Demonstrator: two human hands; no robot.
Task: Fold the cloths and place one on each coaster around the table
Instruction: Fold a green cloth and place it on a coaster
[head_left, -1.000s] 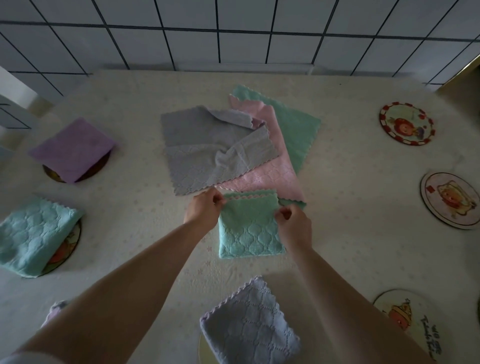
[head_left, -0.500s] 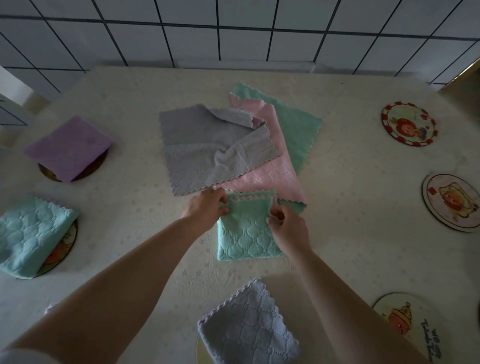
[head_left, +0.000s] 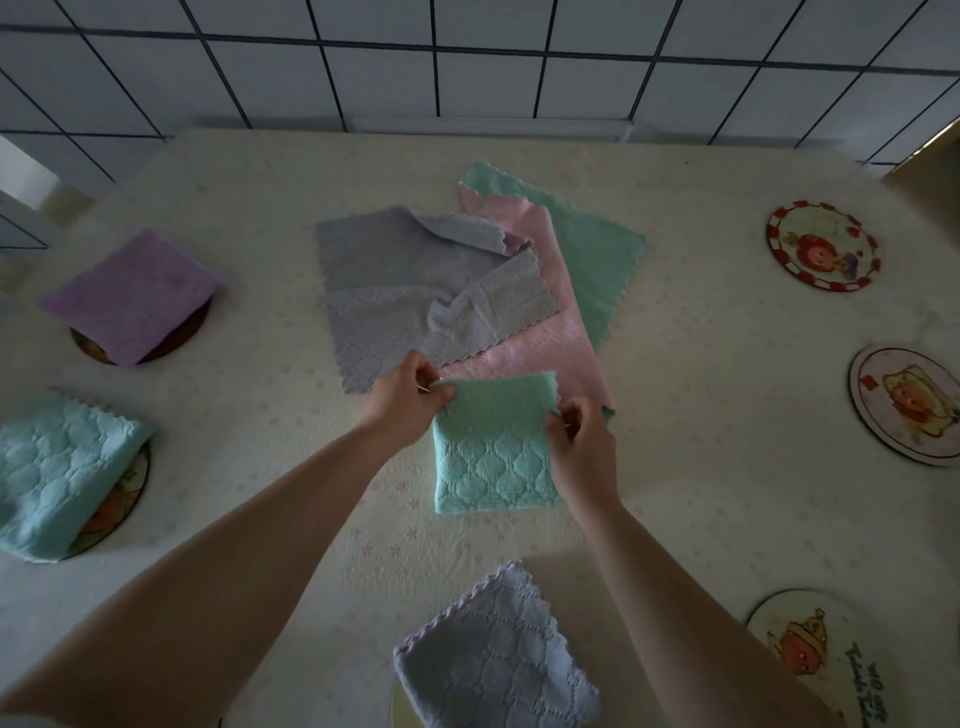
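Left hand (head_left: 402, 402) and right hand (head_left: 582, 441) each pinch a top corner of the folded green cloth (head_left: 493, 447) at mid-table; align the corners squarely, then press the crease flat.

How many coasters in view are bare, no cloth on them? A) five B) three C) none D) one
B: three coasters on the right side of the table lie uncovered, the far one, the middle one and the near one; every other coaster that shows has a folded cloth on it.
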